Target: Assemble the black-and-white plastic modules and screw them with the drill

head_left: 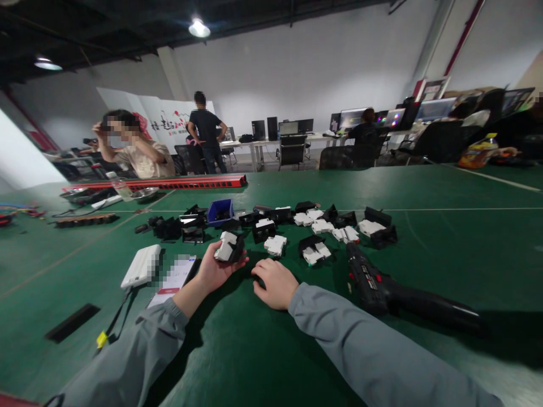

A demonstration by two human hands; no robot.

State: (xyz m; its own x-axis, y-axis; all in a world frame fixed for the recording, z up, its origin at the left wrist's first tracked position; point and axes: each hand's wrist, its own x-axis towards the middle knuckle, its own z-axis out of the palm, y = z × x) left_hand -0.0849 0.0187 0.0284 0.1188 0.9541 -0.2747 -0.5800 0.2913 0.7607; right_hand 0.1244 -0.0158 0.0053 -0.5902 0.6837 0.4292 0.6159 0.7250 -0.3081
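My left hand [211, 270] is closed around a white plastic block with a black cover [227, 247], held palm up just above the table; it looks like a small circuit breaker. Beside it my right hand [275, 282] hovers at or just over the green tabletop, fingers loosely bent, thumb apart, nothing visible in it. Ahead of the hands lie a white block [275, 245], a white block with a black cover [314, 252] and several similar pieces. A blue bin [220, 213] with small dark parts stands behind them.
A black power screwdriver [382, 288] lies on the right. On the left are a white power bank [142, 265] with a cable, a phone [175, 280] and a black strip [73, 323]. A long red rail [190, 182] lies at the back, near a bottle [120, 186]. A person [146, 155] sits across the table.
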